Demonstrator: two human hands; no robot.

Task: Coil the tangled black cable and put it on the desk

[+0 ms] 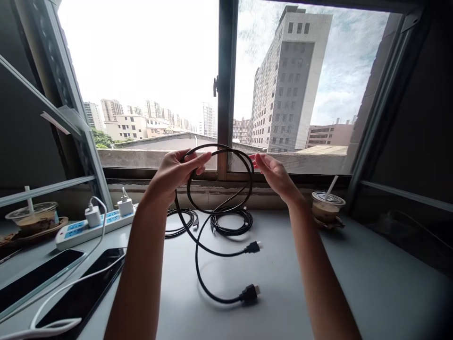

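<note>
A black HDMI cable (251, 182) hangs in loose loops above the desk. My left hand (182, 166) is closed on the left side of the loops, thumb stretched along the cable. At the right side of the loops is my right hand (271, 171), its fingers extended and thumb apart; whether its fingertips touch the cable is hard to tell. Two cable ends drop below the loops, one with a small black plug (253, 247), the other with a larger HDMI plug (250, 293) low over the desk. Behind them lie two coiled black cables, a right coil (231, 231) and a left coil (182, 232).
On the left are a white power strip (79, 234) with chargers, a white charging cord (67, 289) and two phones, including a black phone (83, 288). Lidded cups stand at both sides, a right cup (328, 203) and a left cup (33, 218). A window frame (226, 94) rises behind.
</note>
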